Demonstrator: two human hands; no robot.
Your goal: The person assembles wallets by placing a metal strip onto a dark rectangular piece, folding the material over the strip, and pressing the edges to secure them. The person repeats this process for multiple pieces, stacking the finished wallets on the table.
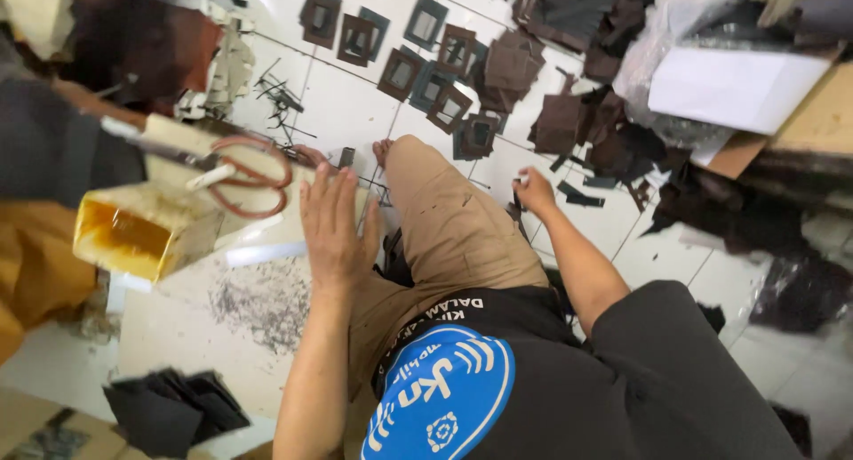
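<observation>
Scissors (244,171) — just beyond left hand (333,229)

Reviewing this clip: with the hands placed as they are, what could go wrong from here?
The left hand lies flat on the board close to the scissors, so a careless sweep might catch the blades. The glue-stained yellow container sits tipped nearby and might smear. The right hand reaches sideways among dark scraps.

A small floor workshop for cutting leather pieces.

We see a white tiled floor (355,113) strewn with dark square frames (400,73) and brown scraps (569,122), a worn board (258,309) dusted with trimmings, scissors (244,176) beside a yellow glue tin (133,233), a stack of black pieces (173,407), and cardboard (822,118) at the edge.
</observation>
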